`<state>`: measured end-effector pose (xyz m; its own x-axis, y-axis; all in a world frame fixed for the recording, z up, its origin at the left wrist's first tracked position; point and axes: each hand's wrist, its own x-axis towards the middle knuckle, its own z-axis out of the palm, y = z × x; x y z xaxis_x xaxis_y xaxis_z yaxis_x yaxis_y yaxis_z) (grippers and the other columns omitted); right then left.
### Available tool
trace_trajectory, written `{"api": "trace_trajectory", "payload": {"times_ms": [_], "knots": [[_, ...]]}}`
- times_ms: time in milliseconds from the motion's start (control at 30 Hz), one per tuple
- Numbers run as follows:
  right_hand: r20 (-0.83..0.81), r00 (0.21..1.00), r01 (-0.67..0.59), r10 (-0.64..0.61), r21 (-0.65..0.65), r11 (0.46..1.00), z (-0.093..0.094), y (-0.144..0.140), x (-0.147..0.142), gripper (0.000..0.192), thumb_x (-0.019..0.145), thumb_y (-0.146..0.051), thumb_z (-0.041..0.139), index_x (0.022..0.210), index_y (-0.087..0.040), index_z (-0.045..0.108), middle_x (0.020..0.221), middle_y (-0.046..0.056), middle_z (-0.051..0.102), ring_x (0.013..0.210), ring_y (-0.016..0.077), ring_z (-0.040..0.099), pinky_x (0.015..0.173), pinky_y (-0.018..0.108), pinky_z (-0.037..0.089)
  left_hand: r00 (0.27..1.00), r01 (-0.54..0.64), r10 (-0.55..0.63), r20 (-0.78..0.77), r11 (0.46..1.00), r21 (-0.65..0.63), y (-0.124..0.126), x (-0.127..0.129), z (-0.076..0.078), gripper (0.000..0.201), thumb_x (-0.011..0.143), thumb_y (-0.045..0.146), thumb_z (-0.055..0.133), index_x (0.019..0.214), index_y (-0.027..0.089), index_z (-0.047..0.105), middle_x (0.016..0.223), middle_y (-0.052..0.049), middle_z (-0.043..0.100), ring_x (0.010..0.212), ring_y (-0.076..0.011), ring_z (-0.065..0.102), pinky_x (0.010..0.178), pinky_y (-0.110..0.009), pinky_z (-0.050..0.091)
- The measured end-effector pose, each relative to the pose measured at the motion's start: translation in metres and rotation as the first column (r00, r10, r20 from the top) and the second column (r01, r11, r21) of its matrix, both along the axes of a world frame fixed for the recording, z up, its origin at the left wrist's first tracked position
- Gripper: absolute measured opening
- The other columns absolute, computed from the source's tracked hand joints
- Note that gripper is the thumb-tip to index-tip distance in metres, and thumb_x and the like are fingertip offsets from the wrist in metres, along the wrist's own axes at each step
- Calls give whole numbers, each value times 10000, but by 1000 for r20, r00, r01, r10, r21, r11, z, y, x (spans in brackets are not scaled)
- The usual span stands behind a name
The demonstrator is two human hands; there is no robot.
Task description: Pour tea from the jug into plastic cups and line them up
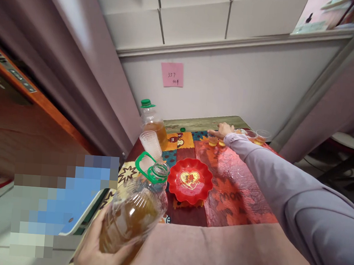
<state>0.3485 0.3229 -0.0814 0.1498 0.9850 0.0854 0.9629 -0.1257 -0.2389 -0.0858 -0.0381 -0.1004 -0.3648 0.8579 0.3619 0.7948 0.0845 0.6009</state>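
Observation:
My left hand [108,240] is wrapped round the lower body of a clear plastic bottle [135,210] of amber liquid. The bottle is tilted, its mouth uncapped, with a green handle ring [146,164] at the neck. At the table's far side my right hand [224,131] reaches out, its visible fingers apart, just above small clear cups [212,142] holding a little amber liquid. Whether it touches a cup I cannot tell. More clear cups [260,138] with amber liquid stand to the right of that wrist. A red scalloped dish [191,181] lies between my hands.
A second bottle [156,127], green-capped, stands back left behind a stack of clear cups [151,145]. A loose green cap [182,129] lies near the wall. The table has a patterned cloth [183,213]. A pink note [172,75] is on the wall; a wooden door [30,110] stands left.

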Motion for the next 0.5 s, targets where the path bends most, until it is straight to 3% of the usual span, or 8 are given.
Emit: {"api": "trace_trajectory", "payload": {"times_ms": [100, 200, 267, 367, 433, 500], "knots": [[-70, 997, -21, 25, 57, 998, 22, -7, -9, 597, 984, -621, 545, 1286, -138, 723, 1228, 196, 744, 1181, 321, 677, 1042, 462, 462, 1000, -9, 9, 15, 1000, 24, -1, 1, -2, 1077, 561, 817, 775, 1439, 227, 574, 1408, -150, 678, 1249, -414, 664, 1138, -588, 488], [-171, 961, -177, 218, 225, 958, 37, -26, -39, 438, 972, -501, 633, 1235, -175, 761, 1164, 148, 776, 1092, 274, 712, 963, 381, 510, 1000, 4, -5, 5, 999, 32, -4, 3, -4, 1075, 581, 816, 775, 1452, 226, 557, 1378, -150, 694, 1221, -394, 682, 1118, -563, 509], [-190, 875, -364, 445, 348, 864, 41, -47, -72, 306, 956, -399, 679, 1148, -188, 791, 1106, 110, 790, 1006, 236, 725, 914, 338, 522, 999, 45, -43, -33, 997, 67, -6, 4, -4, 1044, 617, 803, 773, 1451, 216, 553, 1366, -157, 698, 1217, -384, 685, 1105, -550, 522], [-103, 688, -632, 719, 402, 663, 38, -88, -129, 211, 955, -334, 702, 1091, -205, 799, 1050, 76, 779, 925, 197, 722, 843, 293, 520, 988, 103, -85, -131, 985, 140, -9, 6, -4, 1027, 645, 785, 783, 1458, 207, 540, 1361, -163, 697, 1212, -376, 690, 1085, -544, 540], [-40, 580, -745, 813, 378, 550, 32, -114, -164, 243, 968, -345, 698, 1163, -222, 777, 1109, 75, 760, 945, 194, 721, 814, 278, 516, 977, 133, -96, -191, 973, 188, -11, 8, -4, 1041, 656, 783, 781, 1478, 202, 520, 1378, -169, 685, 1226, -374, 685, 1070, -536, 552], [-17, 519, -800, 855, 342, 492, 24, -131, -191, 268, 993, -361, 669, 1217, -239, 750, 1182, 73, 733, 949, 185, 720, 762, 255, 507, 967, 149, -92, -239, 961, 235, -13, 11, -3, 1052, 667, 796, 765, 1485, 187, 510, 1382, -182, 679, 1238, -375, 679, 1057, -529, 562]]}}
